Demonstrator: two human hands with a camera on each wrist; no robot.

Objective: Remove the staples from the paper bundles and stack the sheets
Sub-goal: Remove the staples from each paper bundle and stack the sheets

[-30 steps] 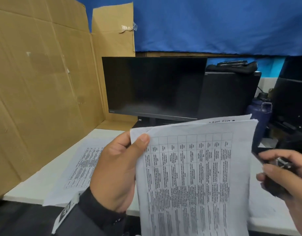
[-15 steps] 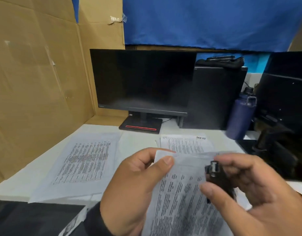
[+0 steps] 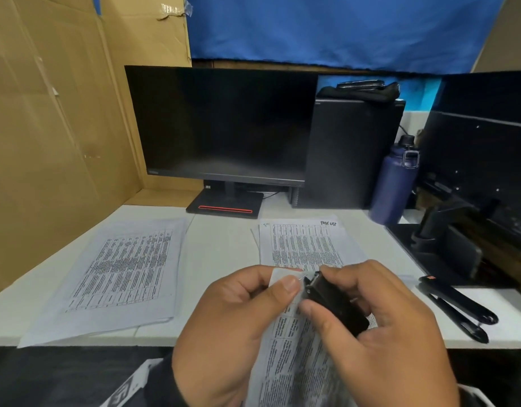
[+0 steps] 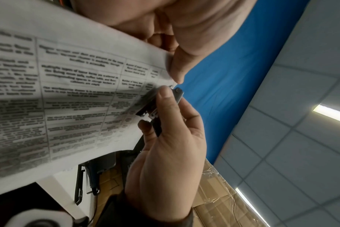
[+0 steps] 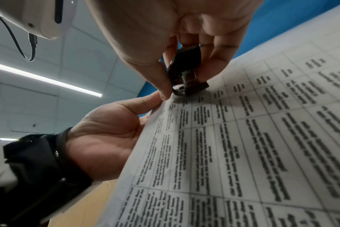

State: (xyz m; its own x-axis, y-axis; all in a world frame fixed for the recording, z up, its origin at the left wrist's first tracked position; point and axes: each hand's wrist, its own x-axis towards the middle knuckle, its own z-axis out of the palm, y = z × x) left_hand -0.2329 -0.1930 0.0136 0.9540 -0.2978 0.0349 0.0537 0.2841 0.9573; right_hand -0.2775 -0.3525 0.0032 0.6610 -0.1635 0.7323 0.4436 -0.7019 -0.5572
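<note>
Nearest the camera, the left hand [image 3: 230, 327] pinches the top corner of a paper bundle [image 3: 294, 359] between thumb and fingers, holding it up over the near edge of the desk [image 3: 221, 248]. The right hand [image 3: 379, 333] grips a black staple remover [image 3: 331, 301], its metal tip pressed onto that same pinched corner, right beside the left thumb. From the right wrist, the remover's tip sits on the printed sheet at the corner; whether a staple is caught in it cannot be told.

A second ago the bundle was held high and spread in front of the screen, with the right hand and remover well off to the right side. Half a second ago the remover had come over the paper's top edge. Now it is down on the corner, and the bundle is lower and closer.

On the desk, a stack of printed sheets [image 3: 118, 274] lies toward the left edge. Another pile of printed sheets [image 3: 303, 242] lies at the middle, just beyond the hands. A black stapler [image 3: 456, 306] rests near the right edge.

Farther back stand a dark monitor [image 3: 221, 124], a black computer tower [image 3: 350, 154] and a blue water bottle [image 3: 395, 183]. Cardboard panels [image 3: 56, 127] close the left side, and blue cloth [image 3: 341, 27] hangs behind.
</note>
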